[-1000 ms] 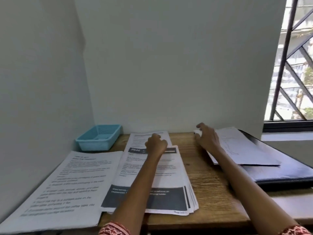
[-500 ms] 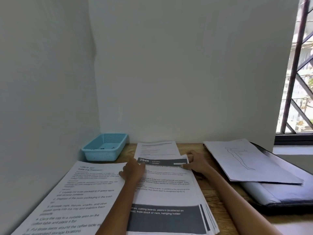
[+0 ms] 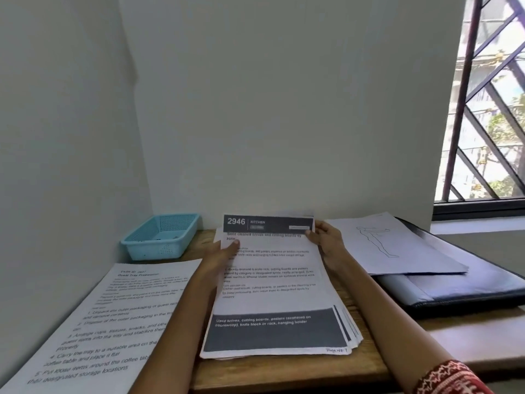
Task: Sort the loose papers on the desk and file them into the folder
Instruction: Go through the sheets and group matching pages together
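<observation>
A stack of printed sheets with dark header and footer bands (image 3: pixel 272 282) lies in the middle of the wooden desk (image 3: pixel 366 362). My left hand (image 3: pixel 220 255) holds its left edge near the top, thumb on the page. My right hand (image 3: pixel 326 241) grips the stack's top right corner. The far end of the stack is raised off the desk. A dark blue folder (image 3: pixel 466 285) lies closed at the right, with a sheet bearing a line drawing of a figure (image 3: pixel 389 245) on top of it.
A large text sheet (image 3: pixel 105 322) lies at the left, overhanging the desk's front edge. A small light blue plastic basket (image 3: pixel 162 236) stands in the back left corner by the wall. A barred window (image 3: pixel 488 103) is at the right.
My right hand came off the drawing sheet at the right and took the stack's top corner. My left hand slid to the left edge. Both have gathered the sheets and raised the far end.
</observation>
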Available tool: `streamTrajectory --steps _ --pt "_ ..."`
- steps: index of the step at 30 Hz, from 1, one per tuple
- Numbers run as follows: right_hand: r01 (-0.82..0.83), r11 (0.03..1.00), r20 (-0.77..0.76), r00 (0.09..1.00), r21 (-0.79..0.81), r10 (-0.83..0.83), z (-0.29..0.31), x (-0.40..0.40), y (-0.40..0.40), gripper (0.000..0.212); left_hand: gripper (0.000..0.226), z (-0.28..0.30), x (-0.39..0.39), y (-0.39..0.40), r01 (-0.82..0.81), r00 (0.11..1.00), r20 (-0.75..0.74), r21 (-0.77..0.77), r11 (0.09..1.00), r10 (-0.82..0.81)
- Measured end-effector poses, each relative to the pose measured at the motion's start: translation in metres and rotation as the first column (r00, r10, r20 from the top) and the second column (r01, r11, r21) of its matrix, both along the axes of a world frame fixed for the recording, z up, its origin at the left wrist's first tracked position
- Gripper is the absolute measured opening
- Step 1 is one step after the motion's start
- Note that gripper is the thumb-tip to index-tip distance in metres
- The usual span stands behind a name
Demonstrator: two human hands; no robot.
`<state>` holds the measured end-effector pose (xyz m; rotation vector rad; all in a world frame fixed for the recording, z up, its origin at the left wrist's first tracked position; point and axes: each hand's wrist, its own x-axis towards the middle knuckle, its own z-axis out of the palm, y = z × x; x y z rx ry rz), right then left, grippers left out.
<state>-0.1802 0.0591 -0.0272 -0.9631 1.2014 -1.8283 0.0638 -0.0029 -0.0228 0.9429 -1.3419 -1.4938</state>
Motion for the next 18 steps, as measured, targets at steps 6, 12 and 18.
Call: streamTrajectory --steps 6,12,18 --pt "-0.125 0.991 -0.089 0.988 0.054 0.130 0.014 0.005 0.009 0.012 0.026 -0.002 -0.018 -0.011 -0.149 0.973 -0.166 0.087 0.985 0.162" --pt "-0.151 0.982 -0.189 0.967 0.116 0.171 0.015 0.006 0.009 0.024 0.039 -0.006 -0.014 -0.017 0.025 0.979 -0.202 0.158 0.987 0.007" --pt "-0.087 0.996 -0.179 0.980 0.008 0.087 0.022 0.011 0.013 0.019 0.037 0.018 -0.013 0.002 0.056 0.993 -0.108 -0.019 0.998 -0.057"
